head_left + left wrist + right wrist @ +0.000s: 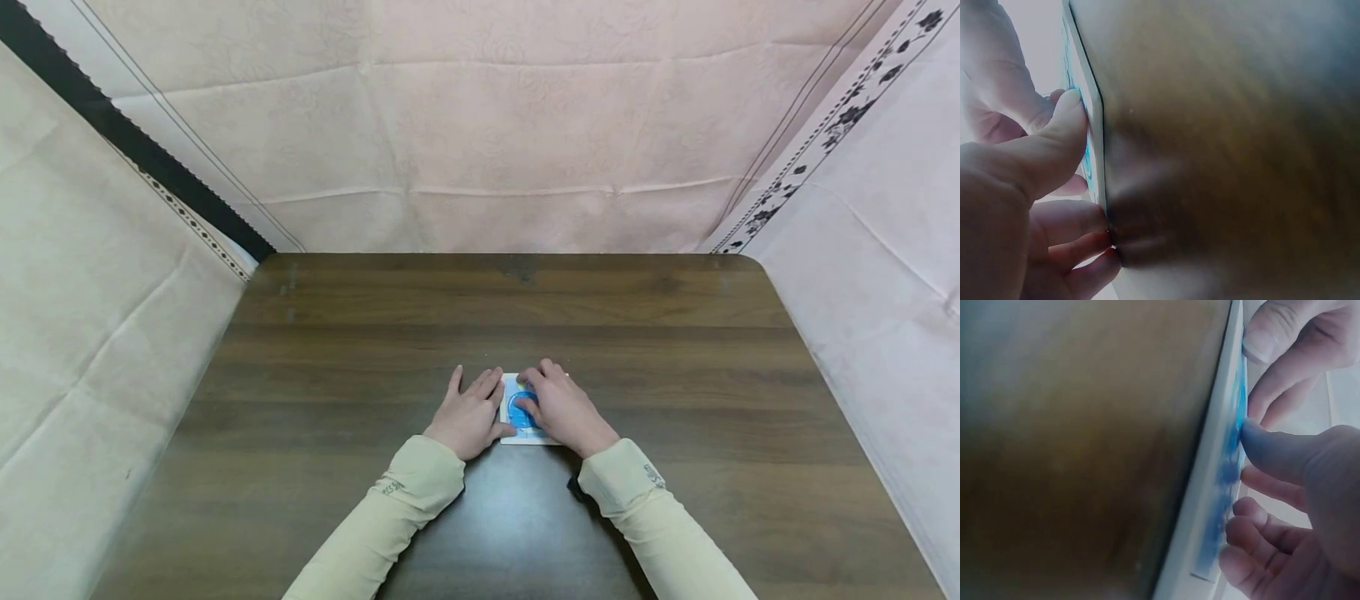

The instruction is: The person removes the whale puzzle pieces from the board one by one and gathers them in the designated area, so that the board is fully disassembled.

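Note:
A small flat rectangular board (508,439) with a pale rim and a blue printed face lies on the table. Spread over its left side, my left hand (467,421) rests with fingers mostly straight, its thumb (1067,115) on the board's face and several fingertips at the edge. My right hand (567,407) covers much of the right half. Its thumb (1272,447) touches the blue face, and its other fingers bend down onto the board (1210,506). Whether anything is pinched under the right fingertips is hidden.
The dark brown wooden table (360,358) extends around both hands. Pale cloth hangs behind it (487,125) and along both sides, with a dark band (135,125) at left and a floral border (832,125) at right.

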Demonstrator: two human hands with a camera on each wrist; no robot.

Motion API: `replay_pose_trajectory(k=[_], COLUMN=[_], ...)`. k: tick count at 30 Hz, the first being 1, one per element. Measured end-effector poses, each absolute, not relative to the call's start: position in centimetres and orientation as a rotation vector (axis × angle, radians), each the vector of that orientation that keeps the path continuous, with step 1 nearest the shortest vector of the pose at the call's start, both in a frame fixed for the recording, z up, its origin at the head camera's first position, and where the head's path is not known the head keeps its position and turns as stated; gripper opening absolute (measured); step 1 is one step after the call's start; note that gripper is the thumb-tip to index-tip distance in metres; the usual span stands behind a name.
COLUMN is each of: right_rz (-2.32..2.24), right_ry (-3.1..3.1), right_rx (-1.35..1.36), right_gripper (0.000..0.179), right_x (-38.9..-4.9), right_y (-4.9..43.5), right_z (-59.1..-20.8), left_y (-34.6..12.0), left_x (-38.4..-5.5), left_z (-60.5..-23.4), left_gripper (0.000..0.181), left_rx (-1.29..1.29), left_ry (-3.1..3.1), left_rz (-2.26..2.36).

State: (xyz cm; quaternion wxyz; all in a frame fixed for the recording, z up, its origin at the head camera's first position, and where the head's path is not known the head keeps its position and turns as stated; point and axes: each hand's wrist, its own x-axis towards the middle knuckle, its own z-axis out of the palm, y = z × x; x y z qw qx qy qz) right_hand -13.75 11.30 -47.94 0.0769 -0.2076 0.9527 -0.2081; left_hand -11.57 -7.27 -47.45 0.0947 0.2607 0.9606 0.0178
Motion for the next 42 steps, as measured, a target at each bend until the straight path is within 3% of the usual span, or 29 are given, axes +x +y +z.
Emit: replay_pose_trajectory(k=[10,23,33,42], right_rz=[-0.545,-0.7,-0.739,-0.718], right_ry=[2.829,2.716,2.7,2.752], right_rx=[-0.658,-0.49,-0.477,-0.564], right_gripper=[0.033,0.03,0.031,0.026], right_x=[-14.2,-14.0,-14.2,-14.5], right_y=[10.5,9.9,10.2,10.5], right_z=[-46.8,-47.5,-47.7,-47.8], left_y=[-7.2,-7.4,-7.1,-6.9], left_x=[-11.5,-11.6,-11.7,-11.9], left_z=[-47.4,-47.5,-47.5,-47.6], left_gripper=[0.079,0.077,0.061,0.061], left_rx=[0.781,0.793,0.803,0.794], left_ry=[2.846,2.8,2.832,2.85], left_rz=[0.044,0.121,0.102,0.136])
